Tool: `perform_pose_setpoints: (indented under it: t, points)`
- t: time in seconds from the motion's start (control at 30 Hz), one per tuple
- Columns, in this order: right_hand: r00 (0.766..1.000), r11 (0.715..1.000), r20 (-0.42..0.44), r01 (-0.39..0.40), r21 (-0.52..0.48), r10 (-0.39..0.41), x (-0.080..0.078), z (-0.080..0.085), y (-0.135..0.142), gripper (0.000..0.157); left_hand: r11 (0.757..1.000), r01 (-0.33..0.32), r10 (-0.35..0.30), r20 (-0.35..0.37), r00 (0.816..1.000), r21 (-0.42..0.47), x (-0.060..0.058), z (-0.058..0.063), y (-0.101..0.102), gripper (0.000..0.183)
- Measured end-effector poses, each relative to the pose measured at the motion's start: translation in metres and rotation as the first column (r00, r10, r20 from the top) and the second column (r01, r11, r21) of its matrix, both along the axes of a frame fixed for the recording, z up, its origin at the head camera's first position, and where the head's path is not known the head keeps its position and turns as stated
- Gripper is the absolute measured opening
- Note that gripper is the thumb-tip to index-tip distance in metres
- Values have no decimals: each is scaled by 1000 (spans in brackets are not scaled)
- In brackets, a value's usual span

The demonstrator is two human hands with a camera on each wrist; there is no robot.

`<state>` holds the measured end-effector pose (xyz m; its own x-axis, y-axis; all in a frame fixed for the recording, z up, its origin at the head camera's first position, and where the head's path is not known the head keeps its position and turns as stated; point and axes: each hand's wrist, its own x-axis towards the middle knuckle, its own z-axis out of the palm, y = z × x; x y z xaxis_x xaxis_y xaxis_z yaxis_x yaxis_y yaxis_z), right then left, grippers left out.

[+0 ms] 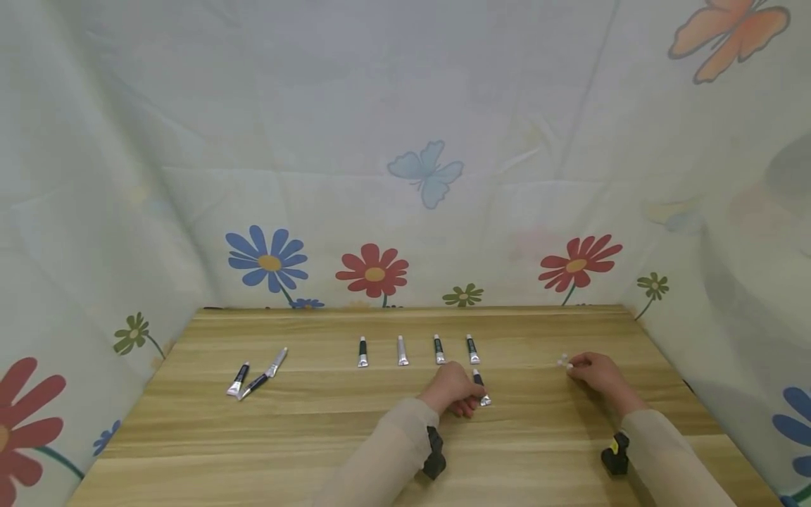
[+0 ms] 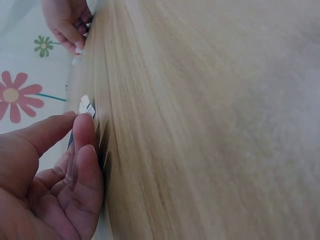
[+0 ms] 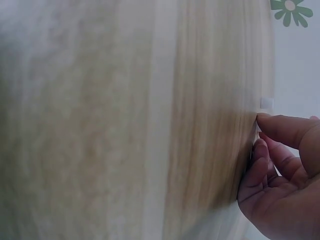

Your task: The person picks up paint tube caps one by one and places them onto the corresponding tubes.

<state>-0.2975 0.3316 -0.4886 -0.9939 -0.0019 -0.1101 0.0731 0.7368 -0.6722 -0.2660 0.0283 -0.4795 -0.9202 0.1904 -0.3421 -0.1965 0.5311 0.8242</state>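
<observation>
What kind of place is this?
Perhaps a small work corner indoors: there's a wooden table, a sheet printed with flowers and butterflies around it, and little tubes lying on top.

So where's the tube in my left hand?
In the head view, the tube is on the table, right of centre, just below the rightmost other tube.

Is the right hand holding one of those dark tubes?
No, the right hand pinches a small white piece, while the left hand holds a dark tube.
</observation>
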Motion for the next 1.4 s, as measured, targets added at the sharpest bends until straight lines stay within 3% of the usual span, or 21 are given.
perform_pose_setpoints:
  t: [0.2, 0.37, 0.53, 0.63, 0.73, 0.87, 1.03, 1.23, 1.4]
  points:
    - [1000, 1000, 13, 12, 25, -13, -3, -2, -2, 32, 1000, 6, -6, -4, 1000, 6, 0, 1, -5, 27]
    - [1000, 999, 15, 24, 33, -25, -4, -4, -3, 30, 998, 59, -60, -71, 996, -17, 2, 2, -20, 32]
    - [1000, 1000, -10, 14, 6, -14, -2, -6, 2, 32, 984, 167, -175, -185, 967, -60, 1, 12, -53, 29]
    - [999, 1000, -33, -2, -19, 1, 0, -6, 6, 35, 979, 187, -202, -249, 947, -84, 2, 20, -79, 24]
    - [999, 999, -45, 5, -37, -7, 5, -2, 8, 36, 985, 140, -164, -299, 940, -99, 6, 29, -106, 19]
    - [997, 998, -68, 32, -51, -36, 10, 3, 9, 36, 989, 18, -70, -362, 930, -146, 12, 37, -141, 16]
    - [995, 997, -81, 49, -59, -54, 15, 11, 8, 39, 956, -107, -23, -436, 900, -271, 21, 46, -185, 15]
    - [997, 996, -53, 56, -72, -60, 24, 28, 8, 48, 928, -174, -7, -483, 876, -329, 34, 52, -236, 21]
    - [997, 998, -60, 44, -48, -46, 29, 41, 4, 53, 903, -220, 10, -493, 870, -370, 44, 50, -274, 26]
